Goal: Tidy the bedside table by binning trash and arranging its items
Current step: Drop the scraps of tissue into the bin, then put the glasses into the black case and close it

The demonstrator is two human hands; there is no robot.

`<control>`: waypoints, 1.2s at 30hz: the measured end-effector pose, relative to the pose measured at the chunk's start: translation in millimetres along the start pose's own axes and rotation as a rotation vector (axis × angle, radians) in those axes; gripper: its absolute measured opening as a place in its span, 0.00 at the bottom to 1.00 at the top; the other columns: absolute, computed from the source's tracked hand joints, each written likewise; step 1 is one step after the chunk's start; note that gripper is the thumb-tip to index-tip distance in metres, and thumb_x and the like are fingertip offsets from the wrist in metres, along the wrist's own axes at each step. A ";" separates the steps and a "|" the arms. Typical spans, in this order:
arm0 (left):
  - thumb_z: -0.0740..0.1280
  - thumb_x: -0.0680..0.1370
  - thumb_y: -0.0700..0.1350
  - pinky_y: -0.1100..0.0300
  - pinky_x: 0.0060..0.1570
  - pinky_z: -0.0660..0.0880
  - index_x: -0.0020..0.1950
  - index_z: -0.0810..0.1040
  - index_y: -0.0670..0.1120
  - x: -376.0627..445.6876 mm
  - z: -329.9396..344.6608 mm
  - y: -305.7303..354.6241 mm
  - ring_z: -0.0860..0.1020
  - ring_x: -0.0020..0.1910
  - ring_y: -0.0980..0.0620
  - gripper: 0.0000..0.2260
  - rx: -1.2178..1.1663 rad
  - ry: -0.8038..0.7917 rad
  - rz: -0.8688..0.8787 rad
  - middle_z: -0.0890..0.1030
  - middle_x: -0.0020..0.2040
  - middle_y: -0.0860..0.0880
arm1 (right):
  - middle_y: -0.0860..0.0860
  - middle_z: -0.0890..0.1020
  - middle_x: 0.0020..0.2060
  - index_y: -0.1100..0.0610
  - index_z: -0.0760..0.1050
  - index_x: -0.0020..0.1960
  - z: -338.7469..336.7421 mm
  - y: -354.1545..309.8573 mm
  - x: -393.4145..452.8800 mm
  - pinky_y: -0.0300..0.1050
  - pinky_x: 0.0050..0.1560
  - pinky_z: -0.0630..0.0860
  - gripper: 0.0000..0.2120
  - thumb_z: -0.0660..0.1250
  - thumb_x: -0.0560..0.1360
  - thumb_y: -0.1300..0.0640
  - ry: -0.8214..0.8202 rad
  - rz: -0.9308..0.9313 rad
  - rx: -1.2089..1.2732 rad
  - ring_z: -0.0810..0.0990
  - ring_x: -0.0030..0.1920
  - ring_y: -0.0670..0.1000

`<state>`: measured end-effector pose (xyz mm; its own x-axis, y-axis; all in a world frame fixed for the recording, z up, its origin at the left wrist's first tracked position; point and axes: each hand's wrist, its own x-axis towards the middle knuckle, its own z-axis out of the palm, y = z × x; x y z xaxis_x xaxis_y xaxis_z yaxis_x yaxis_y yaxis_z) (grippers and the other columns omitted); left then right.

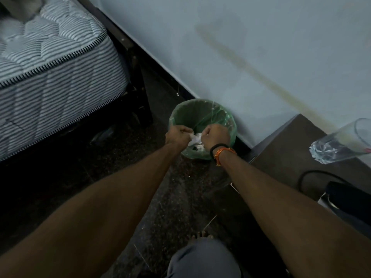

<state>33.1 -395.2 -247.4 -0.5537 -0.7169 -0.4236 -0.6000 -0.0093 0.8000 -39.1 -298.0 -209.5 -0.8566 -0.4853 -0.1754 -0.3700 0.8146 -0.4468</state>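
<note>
Trash (pixel 195 138), white crumpled paper, sits mid-frame between my two hands, right over the green-lined bin (pixel 200 117). My left hand (pixel 177 135) and right hand (pixel 214 135) curl their fingers around it from each side. The bin lies straight below, so I think dropping comes next.

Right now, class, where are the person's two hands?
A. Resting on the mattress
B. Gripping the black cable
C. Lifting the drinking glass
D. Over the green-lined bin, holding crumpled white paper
D: the left hand and right hand are curled around crumpled white paper above the green-lined bin.
</note>
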 end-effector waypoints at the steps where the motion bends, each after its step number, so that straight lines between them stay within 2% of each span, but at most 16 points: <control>1: 0.69 0.73 0.38 0.58 0.58 0.77 0.53 0.85 0.47 2.2 2.1 2.0 0.81 0.55 0.47 0.11 0.000 -0.016 0.021 0.85 0.54 0.46 | 0.60 0.85 0.47 0.61 0.84 0.48 -2.8 3.2 5.2 0.52 0.49 0.79 0.09 0.65 0.75 0.61 0.003 0.021 0.000 0.82 0.51 0.62; 3: 0.65 0.76 0.38 0.59 0.61 0.74 0.59 0.82 0.47 3.0 4.3 4.8 0.79 0.59 0.45 0.14 0.013 -0.050 0.054 0.82 0.59 0.45 | 0.59 0.84 0.52 0.60 0.82 0.53 -9.2 9.2 12.5 0.51 0.53 0.78 0.10 0.66 0.74 0.63 -0.008 0.048 0.026 0.80 0.56 0.61; 5: 0.63 0.77 0.37 0.65 0.59 0.70 0.64 0.80 0.48 -0.8 4.2 4.9 0.76 0.63 0.47 0.17 0.032 -0.066 0.076 0.79 0.65 0.47 | 0.59 0.82 0.57 0.59 0.78 0.61 -16.8 14.6 13.8 0.50 0.57 0.76 0.17 0.67 0.73 0.64 -0.009 0.045 0.028 0.78 0.60 0.60; 8: 0.64 0.75 0.37 0.64 0.60 0.68 0.66 0.78 0.47 -8.7 1.6 7.0 0.74 0.66 0.46 0.20 0.144 -0.089 0.111 0.76 0.68 0.46 | 0.58 0.81 0.59 0.58 0.77 0.63 -31.8 20.2 7.7 0.50 0.58 0.76 0.19 0.66 0.73 0.64 0.009 0.044 0.019 0.78 0.61 0.60; 10: 0.66 0.73 0.37 0.58 0.61 0.73 0.63 0.80 0.44 -16.6 1.2 16.9 0.76 0.63 0.44 0.18 0.208 -0.071 0.134 0.80 0.63 0.44 | 0.57 0.82 0.57 0.58 0.79 0.59 -49.2 22.7 -0.5 0.50 0.56 0.77 0.16 0.66 0.72 0.65 0.043 0.057 0.061 0.79 0.58 0.60; 14: 0.68 0.71 0.35 0.57 0.48 0.77 0.48 0.82 0.44 -45.1 5.9 49.6 0.81 0.51 0.42 0.09 0.194 -0.037 0.159 0.84 0.49 0.43 | 0.55 0.84 0.53 0.55 0.81 0.55 -84.6 27.6 -25.0 0.51 0.55 0.80 0.14 0.63 0.73 0.64 0.120 0.060 0.140 0.81 0.53 0.58; 16: 0.67 0.71 0.36 0.58 0.47 0.76 0.48 0.83 0.45 -66.2 11.7 65.6 0.81 0.50 0.43 0.09 0.205 -0.046 0.198 0.84 0.49 0.43 | 0.55 0.84 0.51 0.55 0.81 0.54 -106.3 31.7 -45.0 0.53 0.53 0.81 0.14 0.61 0.74 0.64 0.151 0.018 0.132 0.82 0.50 0.58; 21: 0.66 0.71 0.38 0.51 0.53 0.79 0.46 0.83 0.45 -133.9 31.9 104.9 0.81 0.51 0.40 0.07 0.251 -0.109 0.283 0.84 0.50 0.41 | 0.55 0.85 0.46 0.56 0.82 0.51 -164.2 58.0 -101.6 0.52 0.48 0.81 0.12 0.62 0.74 0.64 0.249 -0.002 0.128 0.82 0.48 0.58; 24: 0.67 0.72 0.39 0.55 0.54 0.75 0.44 0.83 0.43 -177.6 42.4 123.6 0.80 0.53 0.41 0.05 0.281 -0.156 0.382 0.84 0.51 0.42 | 0.54 0.86 0.46 0.55 0.82 0.49 -192.8 78.2 -136.0 0.49 0.49 0.80 0.12 0.62 0.74 0.64 0.278 0.017 0.137 0.83 0.48 0.56; 26: 0.68 0.73 0.39 0.57 0.52 0.74 0.40 0.81 0.44 -205.4 49.1 134.0 0.81 0.52 0.42 0.04 0.289 -0.198 0.448 0.84 0.49 0.42 | 0.53 0.86 0.48 0.56 0.82 0.50 -209.7 90.6 -158.7 0.46 0.51 0.79 0.12 0.61 0.74 0.65 0.306 0.030 0.120 0.82 0.51 0.56; 28: 0.66 0.74 0.38 0.55 0.53 0.77 0.33 0.76 0.46 -231.6 58.9 141.9 0.81 0.52 0.41 0.09 0.287 -0.244 0.499 0.84 0.47 0.44 | 0.54 0.86 0.49 0.56 0.83 0.51 -226.2 106.0 -182.2 0.45 0.51 0.77 0.13 0.61 0.75 0.64 0.344 0.057 0.087 0.82 0.52 0.56; 31: 0.65 0.74 0.38 0.51 0.56 0.77 0.36 0.77 0.45 -271.9 71.3 150.8 0.81 0.52 0.42 0.08 0.317 -0.326 0.576 0.84 0.49 0.42 | 0.56 0.86 0.47 0.56 0.83 0.48 -243.6 133.7 -215.8 0.45 0.49 0.77 0.12 0.61 0.74 0.64 0.393 0.123 0.062 0.82 0.50 0.58; 34: 0.64 0.74 0.39 0.53 0.54 0.76 0.35 0.76 0.47 -291.7 83.3 150.7 0.81 0.51 0.43 0.09 0.276 -0.367 0.584 0.84 0.47 0.42 | 0.54 0.86 0.49 0.58 0.83 0.49 -251.0 160.6 -242.0 0.40 0.50 0.75 0.13 0.60 0.75 0.66 0.424 0.198 0.110 0.82 0.51 0.56; 36: 0.65 0.75 0.41 0.58 0.52 0.76 0.39 0.80 0.47 -303.3 92.4 149.8 0.81 0.51 0.44 0.07 0.291 -0.360 0.584 0.85 0.48 0.43 | 0.54 0.86 0.49 0.58 0.83 0.51 -252.7 182.2 -260.5 0.41 0.50 0.75 0.13 0.60 0.75 0.66 0.431 0.247 0.125 0.82 0.51 0.56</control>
<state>57.8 -114.7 -38.4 -0.9541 -0.2754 -0.1174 -0.2514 0.5236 0.8140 25.7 57.2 -23.6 -0.9932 -0.0868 0.0771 -0.1148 0.8316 -0.5434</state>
